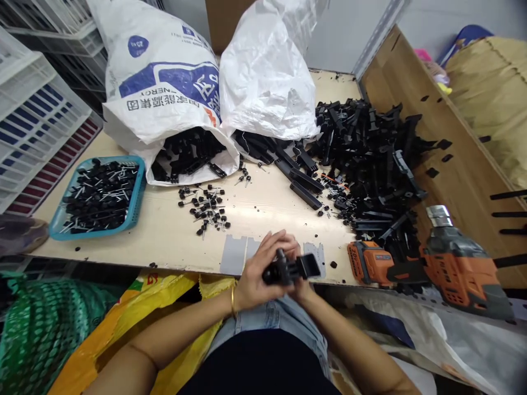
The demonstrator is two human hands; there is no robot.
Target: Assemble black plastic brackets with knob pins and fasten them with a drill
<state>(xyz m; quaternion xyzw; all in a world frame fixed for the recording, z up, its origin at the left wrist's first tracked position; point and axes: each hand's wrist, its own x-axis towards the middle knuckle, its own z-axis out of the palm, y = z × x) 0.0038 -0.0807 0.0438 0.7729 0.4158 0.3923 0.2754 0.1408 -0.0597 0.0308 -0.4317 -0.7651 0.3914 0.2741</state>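
Note:
My left hand [255,271] is curled around a black plastic clamp-like part [284,270] with a square flat pad [310,265] at its right end. From the other side my right hand [302,289] closes on the same part, its fingers largely hidden behind it. Both hands are just above the table's front edge, over my lap. Farther back on the table lies a loose group of black-headed screws [208,208]. Long black plastic pieces [304,186] lie beyond the hands, toward the right.
A blue basket [140,186] of black-headed screws stands left. Two white sacks [164,109] lie at the back, black parts spilling from their mouths. A heap of black parts [366,148] fills the right, near an orange cordless power tool [457,269] and a wooden side board [453,120].

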